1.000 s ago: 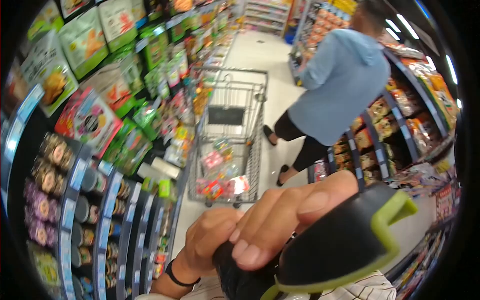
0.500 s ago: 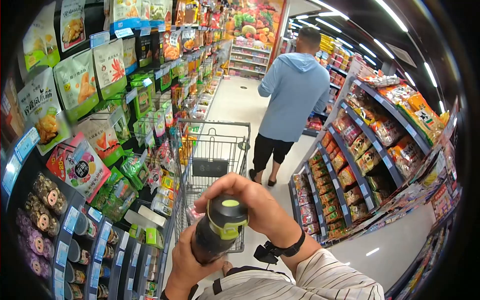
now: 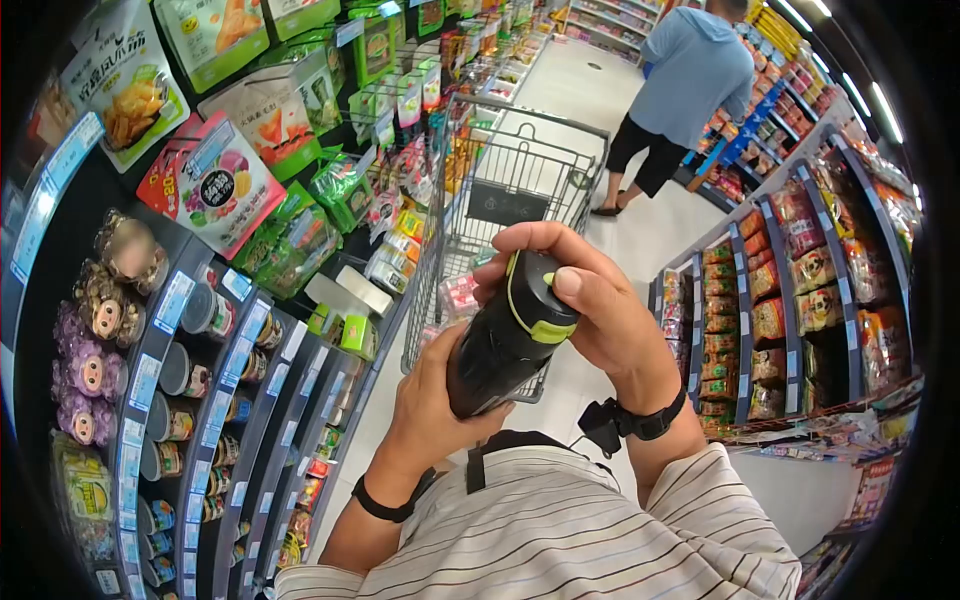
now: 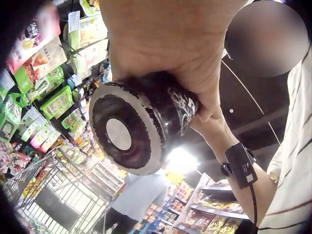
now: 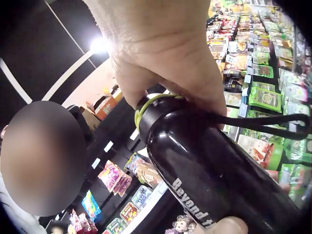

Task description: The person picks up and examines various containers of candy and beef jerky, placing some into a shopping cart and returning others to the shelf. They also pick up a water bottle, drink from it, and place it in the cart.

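Observation:
In the head view a black water bottle (image 3: pixel 490 360) with a green-trimmed lid (image 3: pixel 537 297) is held tilted in front of the striped shirt. My left hand (image 3: pixel 425 405) grips the lower body, fingers wrapped round it. The right hand (image 3: pixel 615 315) holds the lid, its thumb on top beside the green button and its fingers round the far side. From the left wrist, the bottle's worn round base (image 4: pixel 119 134) faces the camera. White lettering and a black strap loop (image 5: pixel 273 126) show in the right wrist view, where the lid is partly hidden by the hand.
A wire shopping cart (image 3: pixel 510 205) holding some packets stands just ahead. Shelves of snack bags and jars (image 3: pixel 205 310) run along the left, more packets (image 3: pixel 765 335) along the right. A person in a blue hooded top (image 3: pixel 690 75) is farther up the aisle.
The bottle has come down from close to the camera to chest height. My right hand has moved onto the lid, its thumb now on top. The person in blue has moved farther away.

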A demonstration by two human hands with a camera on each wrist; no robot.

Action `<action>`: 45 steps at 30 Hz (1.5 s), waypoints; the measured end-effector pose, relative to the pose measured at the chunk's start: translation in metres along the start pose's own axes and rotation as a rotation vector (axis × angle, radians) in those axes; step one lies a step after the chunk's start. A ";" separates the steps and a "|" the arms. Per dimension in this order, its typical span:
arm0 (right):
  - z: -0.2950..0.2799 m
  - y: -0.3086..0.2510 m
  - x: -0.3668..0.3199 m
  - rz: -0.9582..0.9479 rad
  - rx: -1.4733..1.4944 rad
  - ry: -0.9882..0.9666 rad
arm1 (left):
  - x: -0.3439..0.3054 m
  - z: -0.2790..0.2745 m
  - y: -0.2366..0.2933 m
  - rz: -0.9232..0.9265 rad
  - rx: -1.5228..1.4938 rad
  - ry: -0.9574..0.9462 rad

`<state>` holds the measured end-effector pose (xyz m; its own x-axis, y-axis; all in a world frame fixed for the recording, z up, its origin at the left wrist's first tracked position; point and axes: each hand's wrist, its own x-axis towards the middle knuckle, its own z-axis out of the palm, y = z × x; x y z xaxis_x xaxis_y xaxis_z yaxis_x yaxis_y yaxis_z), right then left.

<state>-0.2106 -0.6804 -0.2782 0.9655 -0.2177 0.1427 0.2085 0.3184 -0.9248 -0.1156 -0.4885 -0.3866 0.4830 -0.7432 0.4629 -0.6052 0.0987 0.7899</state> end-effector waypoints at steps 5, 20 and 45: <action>0.003 0.016 -0.006 0.072 0.003 0.012 | -0.020 0.000 -0.011 -0.090 -0.030 -0.031; -0.008 0.053 -0.029 0.281 -0.399 -0.081 | -0.082 0.012 -0.046 -0.428 -0.351 -0.182; -0.376 0.214 0.257 -0.015 -1.101 0.473 | -0.055 0.051 -0.170 -0.939 -0.066 0.126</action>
<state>0.0234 -1.0146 -0.5723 0.7630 -0.6059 0.2253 -0.2493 -0.5973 -0.7623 -0.0717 -0.4982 -0.5666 0.8214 -0.4612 -0.3356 0.1000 -0.4628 0.8808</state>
